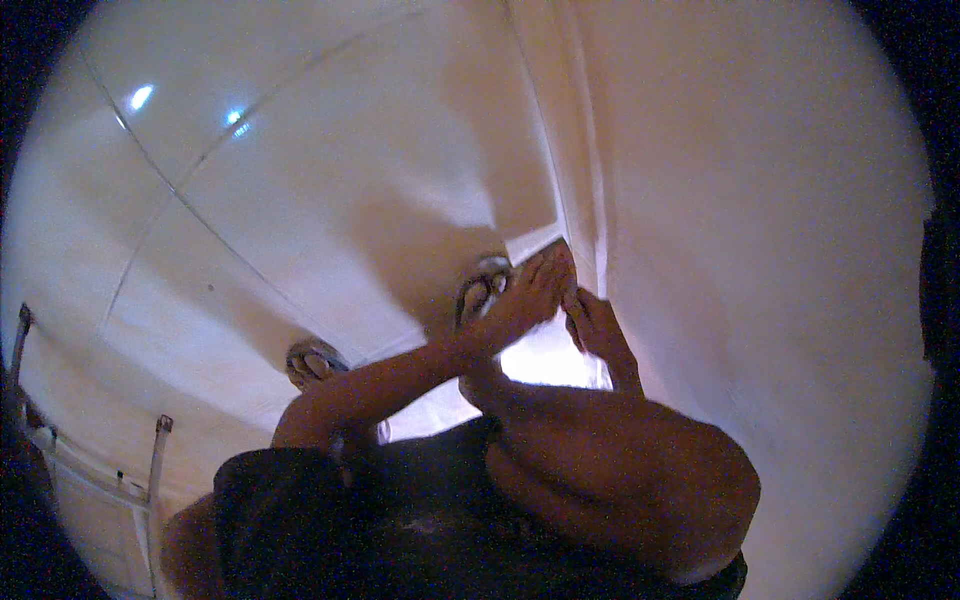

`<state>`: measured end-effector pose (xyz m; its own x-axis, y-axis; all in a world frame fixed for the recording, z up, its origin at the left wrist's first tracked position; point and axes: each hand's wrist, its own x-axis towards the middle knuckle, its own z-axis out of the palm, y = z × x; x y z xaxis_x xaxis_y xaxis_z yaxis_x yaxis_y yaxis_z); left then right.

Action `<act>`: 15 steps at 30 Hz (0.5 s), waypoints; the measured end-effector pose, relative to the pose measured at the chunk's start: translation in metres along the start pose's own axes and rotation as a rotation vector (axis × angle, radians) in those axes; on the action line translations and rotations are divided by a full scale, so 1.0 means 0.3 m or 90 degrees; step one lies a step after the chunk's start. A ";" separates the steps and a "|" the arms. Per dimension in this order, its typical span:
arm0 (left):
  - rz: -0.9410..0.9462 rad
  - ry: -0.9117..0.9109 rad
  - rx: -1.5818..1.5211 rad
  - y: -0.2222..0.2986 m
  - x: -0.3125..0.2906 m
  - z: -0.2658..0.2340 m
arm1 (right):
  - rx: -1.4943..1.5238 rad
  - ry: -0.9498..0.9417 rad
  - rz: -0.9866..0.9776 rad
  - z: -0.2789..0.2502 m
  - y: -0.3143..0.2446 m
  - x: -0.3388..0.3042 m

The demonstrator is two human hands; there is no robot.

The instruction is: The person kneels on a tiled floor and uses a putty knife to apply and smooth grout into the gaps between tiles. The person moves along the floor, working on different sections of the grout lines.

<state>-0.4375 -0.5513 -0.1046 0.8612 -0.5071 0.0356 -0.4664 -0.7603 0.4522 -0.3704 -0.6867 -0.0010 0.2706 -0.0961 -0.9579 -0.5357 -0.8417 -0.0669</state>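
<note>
My left hand (540, 285) is raised in front of me beside the wall, its fingers bent and close together. A dark, narrow edge shows along its fingertips; whether this is a held thing or shadow, I cannot make out. Just to the right, my right hand (597, 325) meets it, fingers curled toward the left fingertips. Whatever lies between the two hands is hidden or too dark to name. The left forearm (400, 385) crosses from the lower left, and the right arm is bent at the elbow.
A pale wall (760, 250) rises close on the right. Below lies a light tiled floor (330, 180) with dark joints and shiny reflections. My feet in sandals (482, 292) stand under the hands. Metal frame legs (158, 460) stand at the lower left. Bright light falls behind my arms.
</note>
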 end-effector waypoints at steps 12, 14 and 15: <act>-0.086 0.203 -0.112 -0.604 0.057 -0.156 | -0.134 0.252 -0.457 -0.001 -0.576 0.025; -0.078 0.251 -0.009 -0.777 0.115 -0.238 | -0.246 0.400 -0.569 0.035 -0.688 0.136; -0.078 0.279 -0.006 -0.836 0.152 -0.251 | -0.291 0.420 -0.544 0.031 -0.769 0.134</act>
<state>-0.2662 -0.3533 -0.1494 0.9149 -0.1922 0.3549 -0.3559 -0.7988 0.4849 -0.2433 -0.4914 -0.0268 0.8379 0.4493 -0.3100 0.3225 -0.8656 -0.3830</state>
